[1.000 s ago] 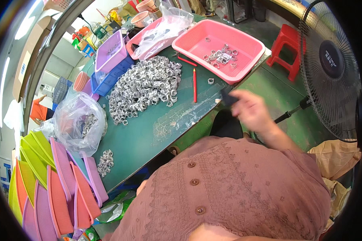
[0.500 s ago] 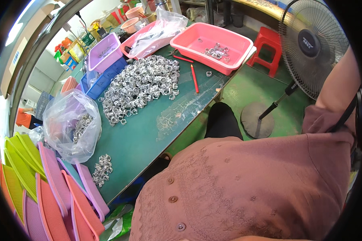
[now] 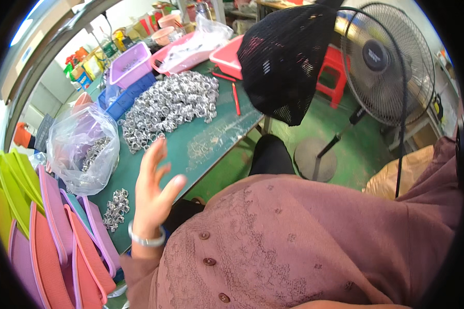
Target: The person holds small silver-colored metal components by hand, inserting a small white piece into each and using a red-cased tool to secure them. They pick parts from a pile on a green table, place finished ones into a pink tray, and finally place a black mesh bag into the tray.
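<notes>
My left hand [image 3: 157, 193] is raised over the near edge of the green table [image 3: 178, 172], thumb and fingers apart, with nothing in it. A pale band circles its wrist. Beyond the fingertips lies a large heap of small silvery metal rings [image 3: 172, 105]. A smaller pile of similar rings [image 3: 116, 208] sits to the left of the hand. A black mesh cloth thing [image 3: 288, 64], like a net bag, hangs over the table's right end and partly covers a pink tray [image 3: 228, 57]. My right hand is out of view, so what holds the mesh is hidden.
A clear plastic bag [image 3: 82, 149] with rings stands at the table's left. Several coloured baskets [image 3: 51, 252] are stacked nearer me. A red pencil-like stick [image 3: 236, 99] lies right of the heap. A standing fan [image 3: 375, 56] and red stool [image 3: 332, 77] stand right.
My left hand has come up into view from below. The black mesh has appeared in front of the pink tray. My raised right arm has left the picture, and the view has shifted slightly.
</notes>
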The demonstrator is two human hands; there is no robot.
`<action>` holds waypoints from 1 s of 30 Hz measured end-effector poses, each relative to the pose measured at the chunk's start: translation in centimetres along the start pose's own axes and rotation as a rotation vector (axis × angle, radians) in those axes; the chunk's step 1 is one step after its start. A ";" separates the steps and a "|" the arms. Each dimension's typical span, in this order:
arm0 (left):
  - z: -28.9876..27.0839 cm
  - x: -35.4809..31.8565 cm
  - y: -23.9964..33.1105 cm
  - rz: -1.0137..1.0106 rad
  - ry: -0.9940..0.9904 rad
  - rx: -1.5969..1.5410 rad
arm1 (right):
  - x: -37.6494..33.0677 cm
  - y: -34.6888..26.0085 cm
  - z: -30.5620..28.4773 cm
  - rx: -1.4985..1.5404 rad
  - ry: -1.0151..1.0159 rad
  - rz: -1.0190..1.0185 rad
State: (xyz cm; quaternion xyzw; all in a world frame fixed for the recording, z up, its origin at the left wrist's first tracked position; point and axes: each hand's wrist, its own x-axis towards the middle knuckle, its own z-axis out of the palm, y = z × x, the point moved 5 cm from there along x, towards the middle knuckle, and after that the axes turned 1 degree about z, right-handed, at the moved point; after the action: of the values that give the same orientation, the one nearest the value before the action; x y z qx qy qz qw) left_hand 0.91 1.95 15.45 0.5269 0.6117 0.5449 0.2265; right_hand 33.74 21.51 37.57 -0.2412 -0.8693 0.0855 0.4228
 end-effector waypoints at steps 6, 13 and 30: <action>8.7 11.9 12.5 0.768 0.054 0.437 | 5.8 2.1 2.4 -0.120 -0.188 0.008; 9.6 18.0 10.8 0.298 -0.095 -0.445 | 14.6 8.0 10.2 -0.141 -0.418 0.025; 15.7 45.1 5.9 0.214 -0.310 -1.159 | 28.1 26.1 23.2 -0.086 -0.803 0.216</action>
State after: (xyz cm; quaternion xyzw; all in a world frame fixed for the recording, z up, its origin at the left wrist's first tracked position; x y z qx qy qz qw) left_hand 1.20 48.05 29.41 0.4497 0.1190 0.7258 0.5068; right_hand 10.04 59.33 33.33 -0.2961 -0.9376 0.1802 0.0285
